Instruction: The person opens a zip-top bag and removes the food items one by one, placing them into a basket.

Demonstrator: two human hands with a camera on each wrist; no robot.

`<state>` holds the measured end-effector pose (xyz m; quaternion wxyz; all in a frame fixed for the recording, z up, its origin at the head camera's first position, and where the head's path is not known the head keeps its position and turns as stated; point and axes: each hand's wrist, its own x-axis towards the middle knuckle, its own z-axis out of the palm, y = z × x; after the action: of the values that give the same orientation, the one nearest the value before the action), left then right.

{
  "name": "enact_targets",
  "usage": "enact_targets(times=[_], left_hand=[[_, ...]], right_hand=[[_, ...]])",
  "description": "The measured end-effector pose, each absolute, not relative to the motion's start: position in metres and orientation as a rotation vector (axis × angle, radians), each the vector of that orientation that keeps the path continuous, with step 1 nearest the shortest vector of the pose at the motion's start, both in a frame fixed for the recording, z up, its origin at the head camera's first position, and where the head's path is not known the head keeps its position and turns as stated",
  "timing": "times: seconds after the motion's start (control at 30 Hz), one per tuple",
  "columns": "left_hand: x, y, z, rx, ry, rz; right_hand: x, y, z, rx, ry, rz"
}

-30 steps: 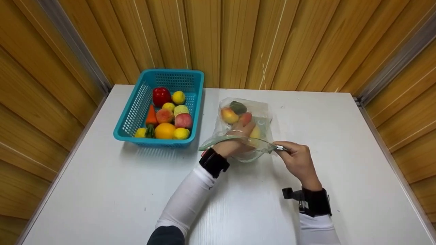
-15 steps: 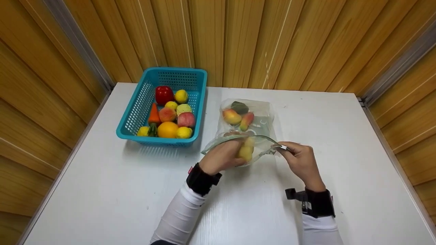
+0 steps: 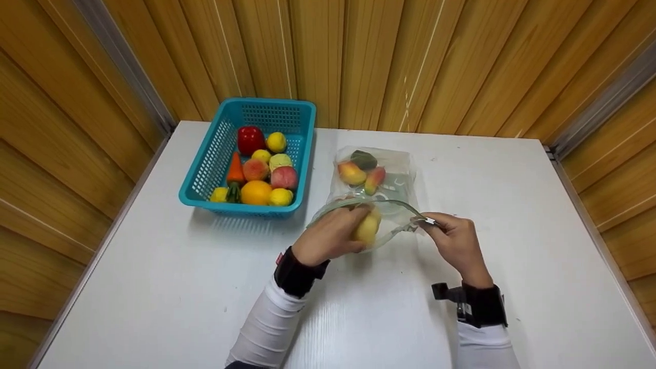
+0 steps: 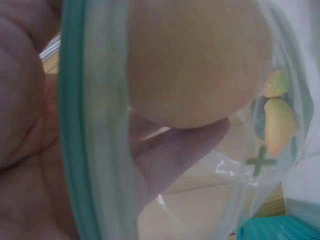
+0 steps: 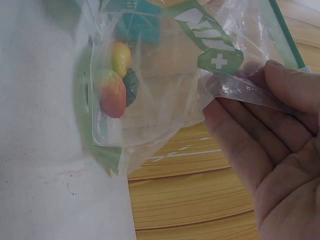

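Note:
A clear zip bag [image 3: 405, 192] with a green zip edge lies on the white table, its mouth spread toward me. My left hand [image 3: 328, 236] is inside the mouth, fingers curled round a yellow pear-shaped fruit [image 3: 367, 228]. In the left wrist view this fruit [image 4: 200, 65] is large and pale behind the film, a fingertip under it. With thumb and fingers my right hand [image 3: 453, 241] pinches the mouth's right corner, by the white zip slider [image 3: 429, 221]. Deeper in the bag are two red-yellow mangoes [image 3: 351, 173] and a dark green fruit [image 3: 364, 160].
Left of the bag stands a blue perforated basket [image 3: 205, 197]. It holds a red pepper or apple-like piece [image 3: 250, 140], an orange [image 3: 256, 192], a carrot [image 3: 235, 169], peaches [image 3: 284, 178] and several lemons [image 3: 281, 197]. A wood-panel wall [image 3: 369, 61] rises behind the table.
My left hand has drawn back from deep in the bag toward its mouth, bringing the yellow fruit away from the mangoes. My right hand keeps pinching the corner. The head view has shifted slightly.

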<state>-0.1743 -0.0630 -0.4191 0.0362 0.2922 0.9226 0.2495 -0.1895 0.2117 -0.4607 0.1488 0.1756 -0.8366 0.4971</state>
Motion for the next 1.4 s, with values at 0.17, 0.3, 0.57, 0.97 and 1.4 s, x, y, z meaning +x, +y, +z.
enact_targets(times=[0.17, 0.3, 0.57, 0.97, 1.4], left_hand=[[-0.172, -0.064, -0.414, 0.928, 2.828, 0.752], [-0.169, -0.066, -0.412, 0.963, 2.859, 0.728], [-0.161, -0.073, -0.404, 0.914, 2.849, 0.795], [-0.149, -0.082, -0.386, 0.899, 2.899, 0.887], [-0.144, -0.102, -0.379, 0.846, 2.957, 1.102]], right_hand=[[-0.19, 0.212, -0.46, 0.508, -2.403, 1.438], [-0.189, 0.211, -0.46, 0.519, -2.396, 1.437], [-0.189, 0.211, -0.459, 0.529, -2.399, 1.438], [-0.19, 0.213, -0.459, 0.53, -2.412, 1.411], [-0.189, 0.212, -0.459, 0.539, -2.432, 1.449]])
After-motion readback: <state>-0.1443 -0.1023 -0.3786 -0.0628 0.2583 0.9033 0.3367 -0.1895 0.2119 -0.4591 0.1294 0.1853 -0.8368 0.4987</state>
